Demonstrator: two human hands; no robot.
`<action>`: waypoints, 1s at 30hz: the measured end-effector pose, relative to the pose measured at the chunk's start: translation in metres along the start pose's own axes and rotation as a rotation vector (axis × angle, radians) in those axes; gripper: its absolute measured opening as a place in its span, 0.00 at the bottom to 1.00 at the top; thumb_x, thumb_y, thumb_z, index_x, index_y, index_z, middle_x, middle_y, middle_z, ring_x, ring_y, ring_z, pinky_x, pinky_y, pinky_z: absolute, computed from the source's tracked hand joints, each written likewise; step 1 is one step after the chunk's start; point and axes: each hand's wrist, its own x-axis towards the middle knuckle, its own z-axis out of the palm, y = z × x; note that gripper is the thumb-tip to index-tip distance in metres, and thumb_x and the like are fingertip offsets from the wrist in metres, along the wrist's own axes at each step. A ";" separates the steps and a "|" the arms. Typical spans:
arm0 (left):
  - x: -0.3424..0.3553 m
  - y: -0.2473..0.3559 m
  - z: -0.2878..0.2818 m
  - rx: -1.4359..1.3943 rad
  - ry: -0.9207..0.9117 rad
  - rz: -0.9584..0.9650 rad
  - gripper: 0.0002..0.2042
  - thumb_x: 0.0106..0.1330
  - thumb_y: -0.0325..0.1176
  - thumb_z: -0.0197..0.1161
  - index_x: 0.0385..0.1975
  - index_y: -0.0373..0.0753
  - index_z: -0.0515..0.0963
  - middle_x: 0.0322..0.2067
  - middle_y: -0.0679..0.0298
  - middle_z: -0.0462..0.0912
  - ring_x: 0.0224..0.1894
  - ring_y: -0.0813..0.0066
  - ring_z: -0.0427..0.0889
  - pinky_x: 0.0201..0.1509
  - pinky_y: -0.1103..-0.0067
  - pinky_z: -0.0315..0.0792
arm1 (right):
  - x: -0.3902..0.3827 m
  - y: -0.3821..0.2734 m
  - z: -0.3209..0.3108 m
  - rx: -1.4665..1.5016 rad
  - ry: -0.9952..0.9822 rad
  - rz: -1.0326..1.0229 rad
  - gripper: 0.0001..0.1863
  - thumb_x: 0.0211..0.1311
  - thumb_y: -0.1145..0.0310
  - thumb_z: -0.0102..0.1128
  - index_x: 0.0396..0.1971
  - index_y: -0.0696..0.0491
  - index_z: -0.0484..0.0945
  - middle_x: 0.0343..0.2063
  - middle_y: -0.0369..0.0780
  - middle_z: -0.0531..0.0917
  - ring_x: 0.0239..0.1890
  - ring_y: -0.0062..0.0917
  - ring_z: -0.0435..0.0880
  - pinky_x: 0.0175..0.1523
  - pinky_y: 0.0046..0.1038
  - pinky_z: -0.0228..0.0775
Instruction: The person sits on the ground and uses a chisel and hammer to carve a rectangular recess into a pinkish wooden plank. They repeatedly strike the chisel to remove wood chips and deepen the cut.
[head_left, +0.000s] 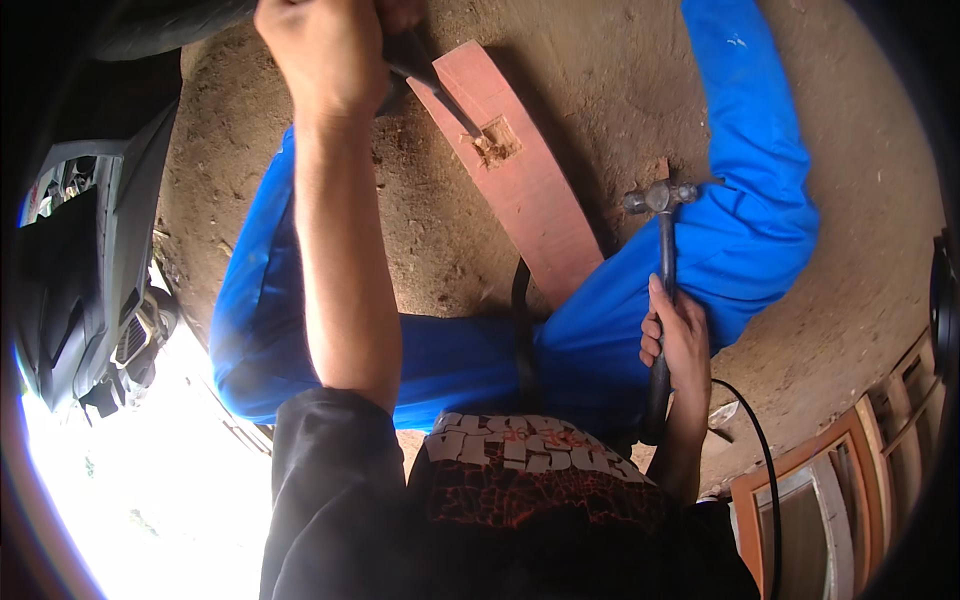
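At the top of the head view, my left hand [325,55] is closed round the dark handle of a chisel [447,97]; part of its grip is out of sight. The chisel slants down to the right, its tip at a rough, squarish recess [500,140] with wood chips in it. This recess is cut into a long reddish wooden board [540,220], which lies slanting between my legs. Over my right thigh, my right hand [684,338] grips a ball-peen hammer [667,245] by its dark handle. The hammer's head points away from me, apart from the chisel.
My legs in blue trousers [755,240] are bent on either side of the board on brown ground [430,240]. A motorbike [70,270] stands at the left. Wooden frames [850,480] lean at the lower right, near a black cable [765,450].
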 end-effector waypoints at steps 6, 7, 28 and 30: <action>-0.015 -0.049 -0.016 -0.154 0.084 -0.150 0.03 0.64 0.23 0.57 0.35 0.38 0.73 0.17 0.68 0.68 0.14 0.81 0.63 0.17 0.82 0.61 | 0.003 0.003 0.001 -0.001 0.005 -0.007 0.23 0.67 0.49 0.62 0.24 0.51 0.68 0.12 0.29 0.63 0.10 0.14 0.63 0.16 0.22 0.57; -0.014 -0.050 -0.016 -0.156 0.076 -0.148 0.03 0.64 0.22 0.57 0.35 0.38 0.73 0.17 0.68 0.67 0.14 0.81 0.63 0.17 0.82 0.61 | 0.002 0.004 0.001 -0.001 0.008 -0.005 0.23 0.67 0.48 0.62 0.24 0.51 0.68 0.12 0.29 0.64 0.10 0.14 0.64 0.15 0.22 0.58; -0.155 -0.031 0.042 0.330 -0.489 0.585 0.08 0.50 0.30 0.67 0.29 0.38 0.77 0.15 0.67 0.64 0.15 0.71 0.71 0.16 0.73 0.66 | 0.031 0.045 -0.020 -0.160 0.009 -0.204 0.15 0.67 0.60 0.58 0.40 0.59 0.76 0.30 0.38 0.80 0.33 0.25 0.79 0.39 0.28 0.71; -0.154 -0.027 0.043 0.346 -0.507 0.605 0.06 0.53 0.30 0.68 0.28 0.37 0.79 0.15 0.68 0.67 0.14 0.72 0.72 0.16 0.75 0.66 | 0.031 0.043 -0.019 -0.189 0.037 -0.228 0.16 0.66 0.63 0.57 0.44 0.61 0.77 0.37 0.40 0.83 0.42 0.28 0.81 0.49 0.29 0.70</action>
